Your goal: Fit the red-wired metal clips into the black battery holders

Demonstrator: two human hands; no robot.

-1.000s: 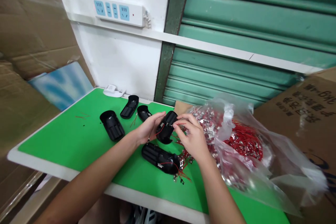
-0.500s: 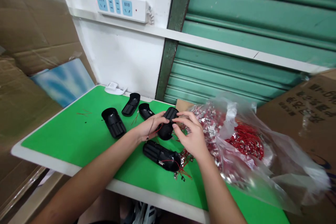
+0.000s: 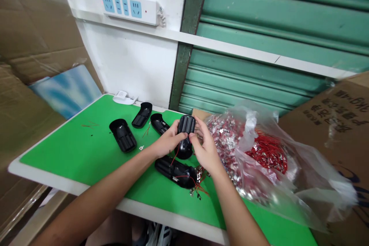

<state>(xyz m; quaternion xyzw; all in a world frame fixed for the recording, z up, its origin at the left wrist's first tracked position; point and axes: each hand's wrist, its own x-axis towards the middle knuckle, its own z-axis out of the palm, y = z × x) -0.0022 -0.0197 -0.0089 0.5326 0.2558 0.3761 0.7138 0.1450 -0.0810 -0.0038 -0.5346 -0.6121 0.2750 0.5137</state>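
Between both hands, above the green table, is a black plastic battery-compartment shell (image 3: 186, 150) with a red wire hanging from it. My left hand (image 3: 168, 140) grips its left side, thumb pressed on the middle. My right hand (image 3: 205, 146) holds the right side, fingers behind and thumb at the centre near the wire. Just below lies another black shell (image 3: 175, 173) with a red wire inside it. Beside that shell are loose red wires with small metal contacts (image 3: 198, 188). A third shell (image 3: 159, 123) sits behind my left hand, partly covered.
Two more black shells (image 3: 123, 135) (image 3: 142, 115) lie on the green table (image 3: 72, 153) to the left. A clear plastic bag (image 3: 259, 161) full of red wires and metal contacts fills the right side. Cardboard boxes (image 3: 331, 123) stand at both sides; a power strip (image 3: 129, 7) hangs on the wall.
The held shell has tilted more upright. My right hand's fingers have moved from its front to wrap round its side. A small metal contact now shows on the table left of my left hand.
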